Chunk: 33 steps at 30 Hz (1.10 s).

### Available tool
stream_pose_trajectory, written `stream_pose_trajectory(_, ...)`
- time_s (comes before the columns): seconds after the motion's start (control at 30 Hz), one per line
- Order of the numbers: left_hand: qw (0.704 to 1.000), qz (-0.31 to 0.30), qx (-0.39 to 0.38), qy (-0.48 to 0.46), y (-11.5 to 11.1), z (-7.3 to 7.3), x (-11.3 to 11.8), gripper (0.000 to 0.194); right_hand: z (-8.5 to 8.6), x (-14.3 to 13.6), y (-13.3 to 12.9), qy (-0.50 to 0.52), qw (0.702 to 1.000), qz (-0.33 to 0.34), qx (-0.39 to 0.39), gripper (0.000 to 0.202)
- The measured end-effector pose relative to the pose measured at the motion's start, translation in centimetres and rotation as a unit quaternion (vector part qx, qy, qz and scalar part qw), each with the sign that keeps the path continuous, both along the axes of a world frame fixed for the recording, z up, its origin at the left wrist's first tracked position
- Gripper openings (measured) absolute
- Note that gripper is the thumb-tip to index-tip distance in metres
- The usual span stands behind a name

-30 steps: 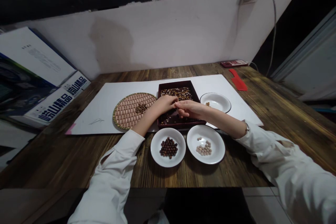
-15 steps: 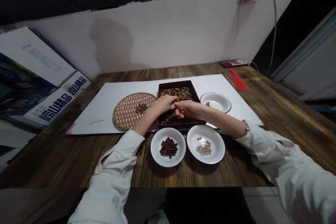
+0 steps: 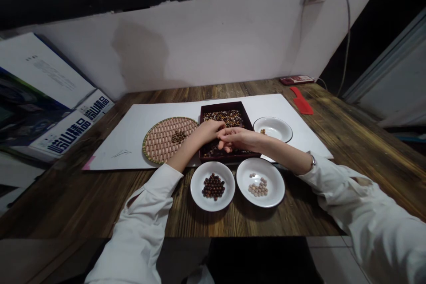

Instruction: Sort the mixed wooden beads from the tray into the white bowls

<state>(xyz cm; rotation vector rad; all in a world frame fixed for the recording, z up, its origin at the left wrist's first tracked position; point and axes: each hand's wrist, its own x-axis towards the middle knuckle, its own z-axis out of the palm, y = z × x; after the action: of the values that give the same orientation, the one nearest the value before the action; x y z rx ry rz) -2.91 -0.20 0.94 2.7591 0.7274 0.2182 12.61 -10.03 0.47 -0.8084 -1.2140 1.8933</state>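
Over the dark red box [image 3: 248, 120] of mixed small round beads [image 3: 229, 116], my two hands meet with their fingers close together. My left hand [image 3: 212, 129] reaches in from the left, fingers bent down and partly hidden behind the other hand. Just beside it, my right hand [image 3: 238, 138] is turned partly palm up with its fingers curled in; whatever lies in either hand is too small to make out. Nearer me stand a white bowl [image 3: 199, 199] of dark brown beads [image 3: 213, 186] and another white bowl [image 3: 278, 191] of pale beads [image 3: 258, 187].
Left of the box lies a round woven tray [image 3: 156, 142] with brownish beads [image 3: 179, 136]. A third white bowl [image 3: 281, 129] at right holds a few yellowish beads [image 3: 262, 132]. A white board [image 3: 116, 142] lies underneath. Farther right are a red scraper-like piece [image 3: 302, 102] and a phone [image 3: 296, 80].
My right hand's fingers have shifted slightly left, closer against my left hand. The bowls, tray and box stand as before; the view has moved a touch.
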Motion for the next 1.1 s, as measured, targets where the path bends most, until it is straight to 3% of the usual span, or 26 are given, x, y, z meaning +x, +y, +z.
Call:
stream_pose_trajectory(0.43, 1.0, 0.004, -0.007, -0.01, -0.29, 0.27, 0.07, 0.021, 0.33, 0.05, -0.65, 0.013, 0.994, 0.094, 0.048, 0.026)
stream_pose_trajectory(0.83, 1.0, -0.002, 0.019, -0.01, 0.23, -0.42, 0.17, 0.02, 0.46, 0.08, -0.81, -0.031, 0.989, 0.123, 0.074, 0.025)
stream_pose_trajectory(1.1, 1.0, -0.001, 0.013, -0.009, 0.05, -0.32, 0.2, 0.021, 0.8, 0.06, -0.91, -0.046, 0.984, 0.13, 0.113, 0.04)
